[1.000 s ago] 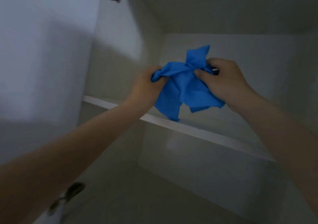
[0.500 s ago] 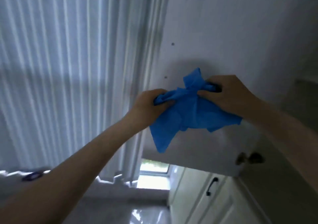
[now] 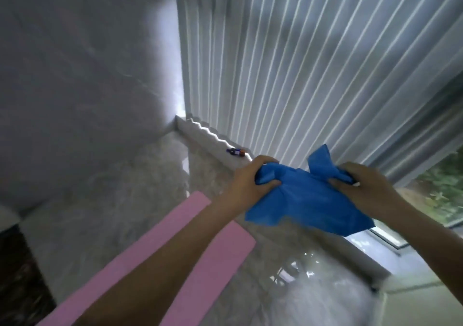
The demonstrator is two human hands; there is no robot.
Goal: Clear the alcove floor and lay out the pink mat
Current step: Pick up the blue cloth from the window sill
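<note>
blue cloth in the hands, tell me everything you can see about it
The blue cloth is one plain bright blue piece, thin and limp like a wipe or light fabric, with no print showing. It is crumpled, not spread out. The left hand grips a bunched end and the right hand pinches the other side, where a pointed corner sticks up. The rest sags below the hands in loose folds with ragged corners. It hangs in the air above the glossy floor, touching only the two hands.

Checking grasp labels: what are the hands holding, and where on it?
Both grip one blue cloth: left hand bunches its left end, right hand pinches the upper right corner.
</note>
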